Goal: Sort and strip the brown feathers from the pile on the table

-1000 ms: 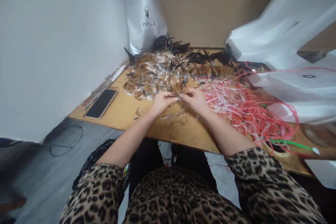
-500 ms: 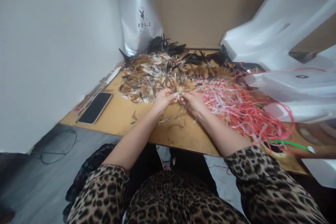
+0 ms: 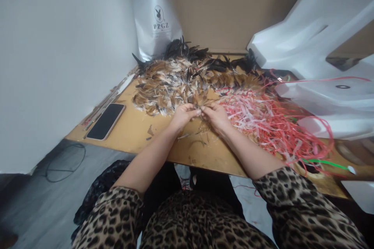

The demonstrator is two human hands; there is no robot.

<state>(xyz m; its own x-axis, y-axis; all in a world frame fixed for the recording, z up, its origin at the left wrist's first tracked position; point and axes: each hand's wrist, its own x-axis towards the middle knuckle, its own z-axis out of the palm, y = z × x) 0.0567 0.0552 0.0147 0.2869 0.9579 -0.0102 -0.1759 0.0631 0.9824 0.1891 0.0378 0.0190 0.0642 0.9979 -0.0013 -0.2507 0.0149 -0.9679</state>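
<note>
My left hand (image 3: 183,115) and my right hand (image 3: 215,116) meet fingertip to fingertip over the wooden table (image 3: 131,130), both pinched on a small bunch of brown feathers (image 3: 201,106) at the near edge of a big heap of brown, white and black feathers (image 3: 178,79). Loose feather bits lie on the table just under my hands. A tangle of red and pink plastic strips (image 3: 271,122) spreads right beside my right hand.
A black phone (image 3: 105,116) lies on the table's left side beside thin sticks along the wall. A silver bag (image 3: 154,15) stands at the back. White foam pieces (image 3: 324,42) crowd the right. A green strip (image 3: 327,162) lies near the front right edge.
Both hands have stayed together at the heap's edge, shifting slightly; the fingertips now press closer around the feather bunch. The view has moved a little.
</note>
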